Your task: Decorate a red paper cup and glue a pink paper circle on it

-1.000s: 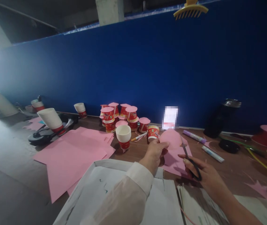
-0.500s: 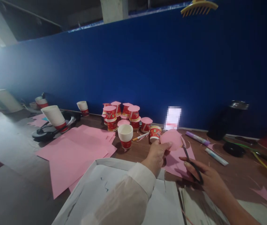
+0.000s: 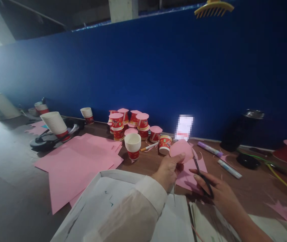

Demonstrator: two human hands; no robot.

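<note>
My left hand [image 3: 170, 169] pinches a round piece of pink paper [image 3: 181, 150] between thumb and fingers. In my right hand [image 3: 212, 186] is a pair of dark-handled scissors [image 3: 206, 183], whose blades touch the right edge of the round piece. Below both lies a pink sheet [image 3: 190, 174] on the brown table. A red patterned cup [image 3: 165, 144] stands just behind my left hand. Several red cups topped with pink paper [image 3: 128, 122] are stacked to the left of it, and a white-and-red cup stack [image 3: 132, 145] stands in front of them.
Large pink sheets [image 3: 80, 158] lie at the left beside a white box lid [image 3: 108, 191]. A purple marker [image 3: 210, 149], a pale marker [image 3: 229, 168] and a dark bottle [image 3: 241, 131] are at the right. A blue partition [image 3: 143, 74] stands behind the table.
The view has shifted slightly. My left hand still holds the round paper, and the scissors stay at its right edge, with little other visible movement.
</note>
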